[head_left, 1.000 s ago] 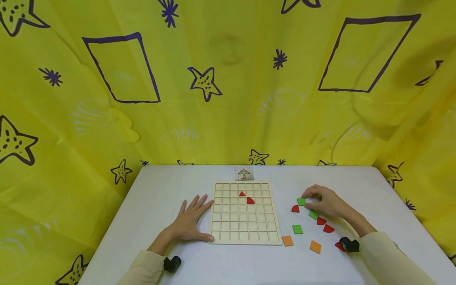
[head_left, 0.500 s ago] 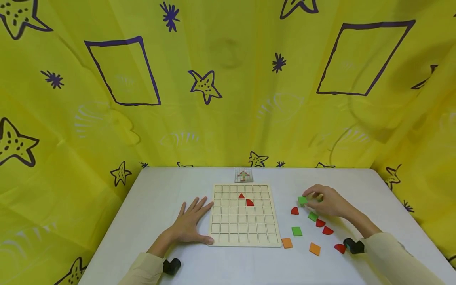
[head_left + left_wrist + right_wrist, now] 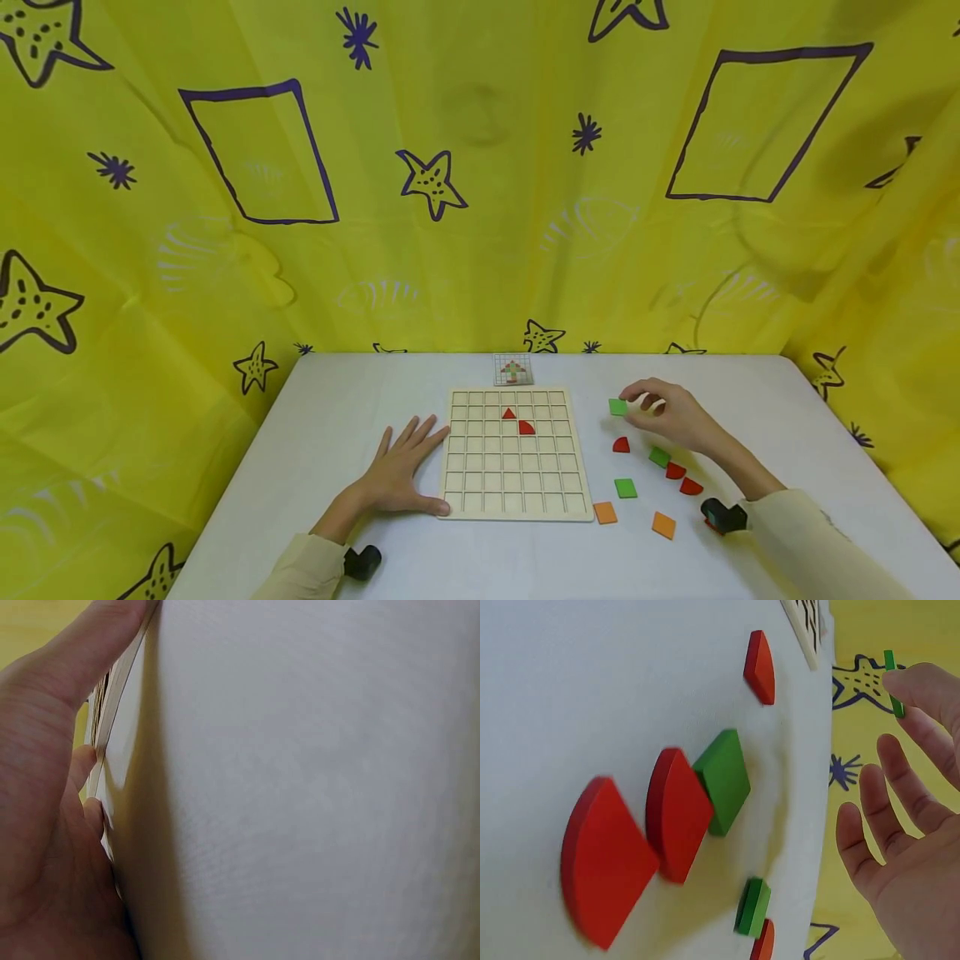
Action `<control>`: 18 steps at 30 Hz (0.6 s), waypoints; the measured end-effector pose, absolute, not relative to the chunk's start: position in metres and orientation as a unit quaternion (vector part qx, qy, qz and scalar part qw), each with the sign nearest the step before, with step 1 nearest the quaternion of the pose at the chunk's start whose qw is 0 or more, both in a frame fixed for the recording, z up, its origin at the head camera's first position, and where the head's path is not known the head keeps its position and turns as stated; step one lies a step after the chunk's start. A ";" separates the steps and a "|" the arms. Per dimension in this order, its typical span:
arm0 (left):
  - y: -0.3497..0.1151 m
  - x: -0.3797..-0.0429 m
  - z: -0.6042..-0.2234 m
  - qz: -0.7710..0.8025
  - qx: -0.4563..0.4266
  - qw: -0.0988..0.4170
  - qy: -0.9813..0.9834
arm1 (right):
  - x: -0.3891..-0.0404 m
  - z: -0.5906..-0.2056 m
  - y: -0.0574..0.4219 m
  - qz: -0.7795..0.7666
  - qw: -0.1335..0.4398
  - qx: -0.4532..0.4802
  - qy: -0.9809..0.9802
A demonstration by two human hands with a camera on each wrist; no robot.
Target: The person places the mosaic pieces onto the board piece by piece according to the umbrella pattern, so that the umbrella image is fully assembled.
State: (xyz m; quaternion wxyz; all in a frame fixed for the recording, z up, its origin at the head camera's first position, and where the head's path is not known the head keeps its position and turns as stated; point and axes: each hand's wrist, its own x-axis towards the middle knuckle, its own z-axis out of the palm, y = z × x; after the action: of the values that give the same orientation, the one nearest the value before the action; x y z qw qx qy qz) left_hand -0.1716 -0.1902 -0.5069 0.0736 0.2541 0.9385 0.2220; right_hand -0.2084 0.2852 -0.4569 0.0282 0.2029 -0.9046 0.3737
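My right hand [image 3: 671,412] pinches a green square tile [image 3: 617,407] between thumb and fingertip, above the table to the right of the board. The right wrist view shows that tile [image 3: 893,686] edge-on, with the other fingers of the hand [image 3: 930,862] loosely bent. My left hand [image 3: 397,471] lies with fingers spread against the left edge of the wooden grid board [image 3: 517,516], its thumb at the near left corner. A red triangle [image 3: 509,413] and a red quarter-circle tile [image 3: 527,427] sit in the board's cells.
Loose to the right of the board lie green squares [image 3: 626,488], orange squares [image 3: 663,525] and several red quarter-circles [image 3: 692,486]. Behind the board lies a small pattern card [image 3: 513,369]. A yellow curtain [image 3: 480,250] surrounds the white table [image 3: 360,383].
My right hand has lifted the green square tile and carried it left and away from me. The left hand has stayed at the board's edge.
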 end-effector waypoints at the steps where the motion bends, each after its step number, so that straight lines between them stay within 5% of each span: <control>1: -0.190 -0.172 -0.508 0.224 0.256 0.071 0.938 | -0.209 -0.457 0.282 0.375 0.028 0.200 -0.905; 18: -0.194 -0.177 -0.523 0.218 0.248 0.063 0.942 | -0.222 -0.456 0.216 0.405 -0.014 0.225 -0.886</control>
State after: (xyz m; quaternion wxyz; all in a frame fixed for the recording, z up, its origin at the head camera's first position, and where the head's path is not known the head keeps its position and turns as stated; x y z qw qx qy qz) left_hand -0.1770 -0.1936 -0.5235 0.0626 0.2475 0.9420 0.2178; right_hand -0.2224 0.2157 -0.4561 -0.0140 0.2252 -0.8859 0.4052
